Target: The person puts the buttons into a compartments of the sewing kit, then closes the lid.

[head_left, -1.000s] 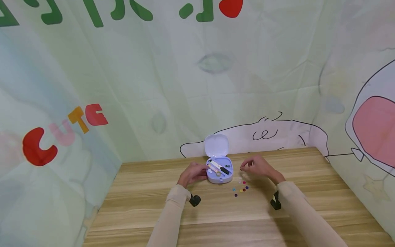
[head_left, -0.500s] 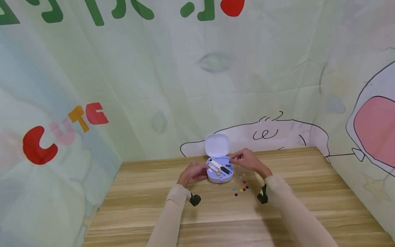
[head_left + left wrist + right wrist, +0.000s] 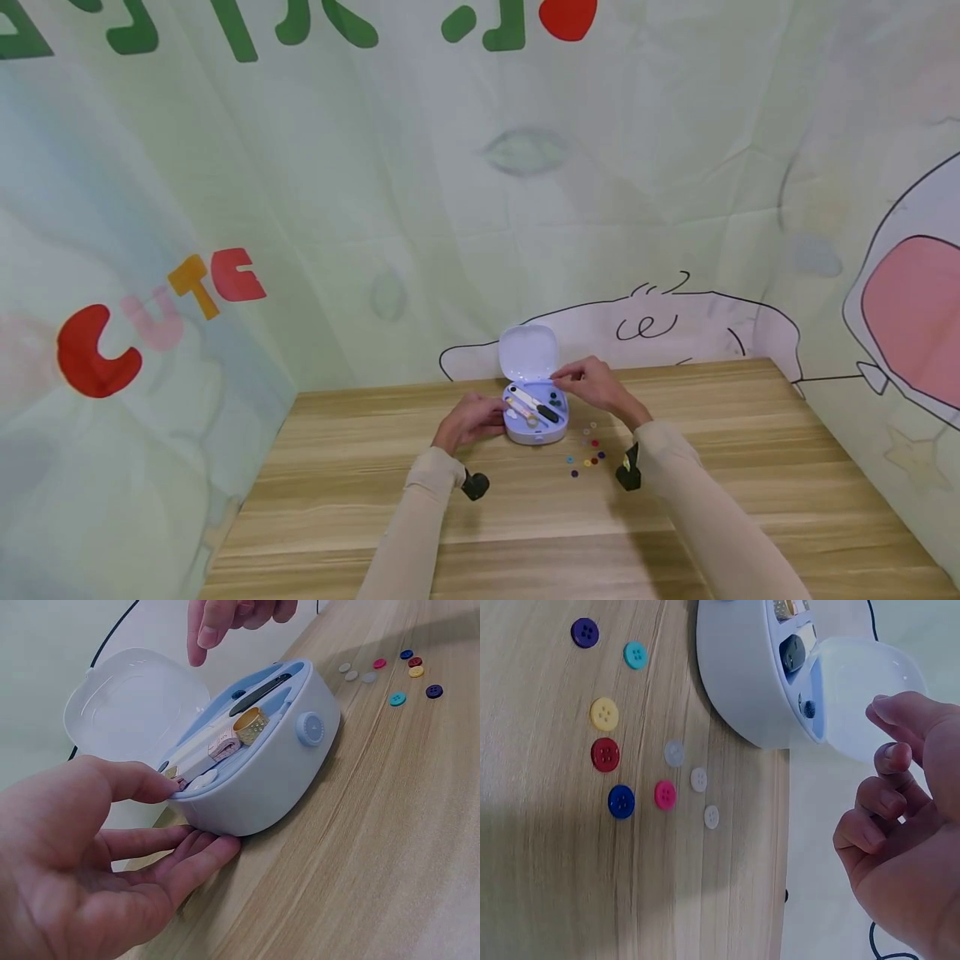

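Note:
A pale blue-white sewing box (image 3: 535, 435) stands with its lid raised. My left hand (image 3: 476, 417) holds its left side, thumb (image 3: 142, 782) on the rim and fingers low against the wall. Inside lie a gold thimble (image 3: 251, 725), a folded measuring tape (image 3: 224, 745) and a black-handled tool (image 3: 547, 413). A dark button (image 3: 808, 709) lies in the right compartment, near green ones (image 3: 556, 403). Over the back right of the box is my right hand (image 3: 596, 383), its fingers loosely bent and nothing visible between them.
Several loose buttons lie on the wooden table (image 3: 360, 500) right of and before the box, among them a yellow one (image 3: 604, 714), a red one (image 3: 605, 754) and a turquoise one (image 3: 635, 655). The raised lid (image 3: 528, 353) stands close to the printed backdrop (image 3: 420, 208).
My right hand has moved left from beside the box to over its back right. A dark button that was at its fingertips now lies in the right compartment. My left hand stays put.

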`<state>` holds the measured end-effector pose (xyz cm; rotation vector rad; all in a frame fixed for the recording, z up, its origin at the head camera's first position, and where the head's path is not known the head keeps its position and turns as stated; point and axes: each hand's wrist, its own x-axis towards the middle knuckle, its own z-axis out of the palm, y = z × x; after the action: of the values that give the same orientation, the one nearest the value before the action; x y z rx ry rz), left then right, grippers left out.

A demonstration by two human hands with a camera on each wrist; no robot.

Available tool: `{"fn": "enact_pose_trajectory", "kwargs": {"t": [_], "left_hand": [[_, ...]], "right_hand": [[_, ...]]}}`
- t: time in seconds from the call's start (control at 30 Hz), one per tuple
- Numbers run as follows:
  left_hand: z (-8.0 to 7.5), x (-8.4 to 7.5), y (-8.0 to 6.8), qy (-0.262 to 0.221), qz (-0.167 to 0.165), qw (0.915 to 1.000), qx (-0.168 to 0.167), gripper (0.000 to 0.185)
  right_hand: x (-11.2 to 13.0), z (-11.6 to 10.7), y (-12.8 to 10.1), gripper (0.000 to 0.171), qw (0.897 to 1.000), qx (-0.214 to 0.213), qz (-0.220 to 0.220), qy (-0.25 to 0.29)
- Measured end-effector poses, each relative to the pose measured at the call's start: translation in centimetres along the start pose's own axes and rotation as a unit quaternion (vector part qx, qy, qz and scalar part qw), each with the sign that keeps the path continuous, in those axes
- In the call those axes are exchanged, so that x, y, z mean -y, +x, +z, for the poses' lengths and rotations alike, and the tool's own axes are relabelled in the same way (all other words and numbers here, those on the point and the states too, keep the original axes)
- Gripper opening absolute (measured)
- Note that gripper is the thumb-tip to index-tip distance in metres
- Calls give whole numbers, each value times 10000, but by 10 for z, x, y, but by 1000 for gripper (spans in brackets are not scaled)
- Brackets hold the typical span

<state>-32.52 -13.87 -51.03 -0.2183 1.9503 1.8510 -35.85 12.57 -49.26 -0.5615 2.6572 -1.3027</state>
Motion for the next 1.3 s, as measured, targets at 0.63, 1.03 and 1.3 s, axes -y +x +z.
{"fn": "enact_pose_trajectory", "kwargs": {"t": [0.63, 1.03, 1.3], "left_hand": [[1, -2, -2, 23, -6, 10000, 21, 29], [0, 0, 0, 27, -84, 10000, -24, 28], [0, -1, -1, 38, -117, 9999, -15, 31]], "right_hand": [[-14, -11, -16, 35, 9997, 105, -27, -224], [-40, -18, -33, 33, 9981, 224, -397, -404], [-52, -17, -44, 27, 9980, 434, -68, -454]]}}
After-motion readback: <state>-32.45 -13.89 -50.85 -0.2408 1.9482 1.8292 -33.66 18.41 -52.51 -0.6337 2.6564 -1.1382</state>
